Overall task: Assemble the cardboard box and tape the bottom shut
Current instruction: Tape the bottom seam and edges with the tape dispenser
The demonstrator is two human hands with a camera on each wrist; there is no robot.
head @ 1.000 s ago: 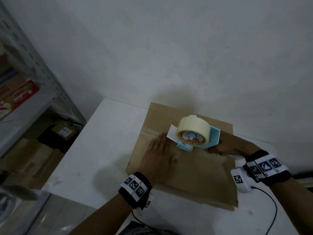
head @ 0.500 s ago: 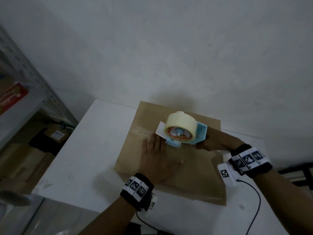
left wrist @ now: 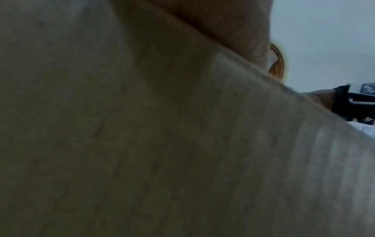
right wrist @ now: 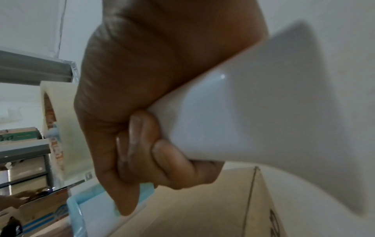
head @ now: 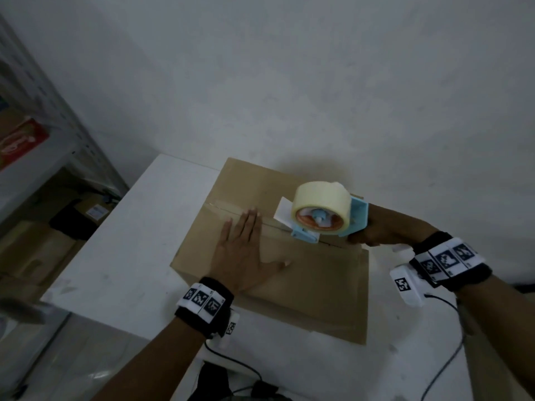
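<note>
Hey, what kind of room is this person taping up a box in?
Probably a small stockroom or packing area: metal shelving holds boxed goods, more cartons sit below it, and a cardboard box is being taped with a tape dispenser on a white table.

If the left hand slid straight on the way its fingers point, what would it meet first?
Probably the taped seam of the cardboard box, just beyond the left hand; the tape dispenser sits off to its right.

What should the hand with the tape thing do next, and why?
Probably pull the tape dispenser along the seam toward the box's right edge. The right hand grips its handle with its front end down on the cardboard box, tape already covers the seam's left part, and an open gap shows on the right. The left hand presses flat on the flap, steadying it.
</note>
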